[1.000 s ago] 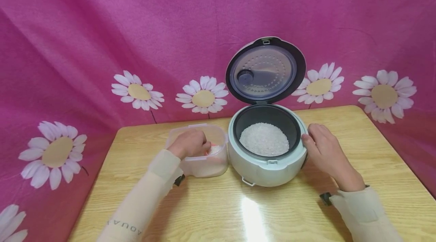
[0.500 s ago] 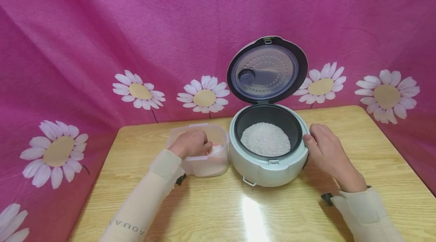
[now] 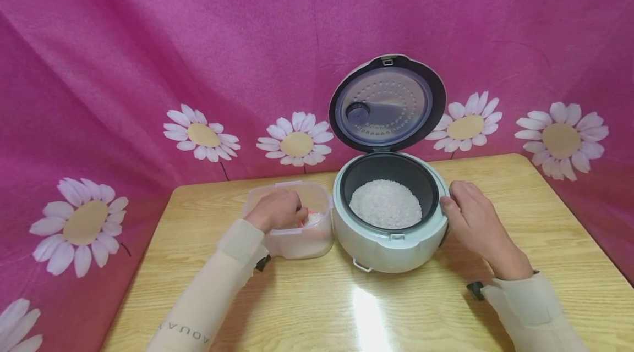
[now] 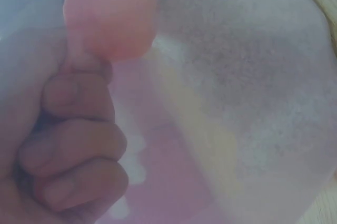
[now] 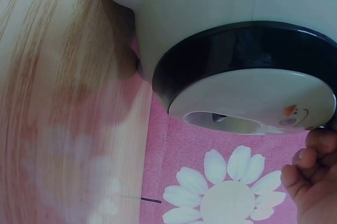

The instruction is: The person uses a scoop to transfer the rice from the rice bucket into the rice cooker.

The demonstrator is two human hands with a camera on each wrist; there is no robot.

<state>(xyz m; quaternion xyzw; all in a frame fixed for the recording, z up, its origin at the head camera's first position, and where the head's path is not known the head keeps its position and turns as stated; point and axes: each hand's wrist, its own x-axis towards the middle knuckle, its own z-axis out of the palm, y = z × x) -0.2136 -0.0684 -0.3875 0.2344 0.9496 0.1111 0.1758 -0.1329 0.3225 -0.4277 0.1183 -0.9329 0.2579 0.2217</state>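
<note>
At centre left of the head view, grips an orange-red scoop (image 4: 113, 19) with the folded fingers of the left hand (image 3: 278, 210), down inside a translucent plastic container (image 3: 302, 245). At centre right, clamps the edge of the rice cooker (image 3: 391, 253) with the right hand (image 3: 477, 231), by thumb on the rim and bent fingers outside. Likely to scatter rice (image 3: 386, 203) over the bench (image 3: 307, 308) if lifted overfull or tilted early at the container wall. Could drag or tip that light container if levered against its unbraced side. Might jolt the raised lid (image 3: 396, 102) by tugging the rim too hard. Note matte white grains, heaped in a smooth, dark, round pot (image 3: 388, 166); a glossy, bulbous pale-mint shell; and streaked wood grain, glaring at bottom centre.
</note>
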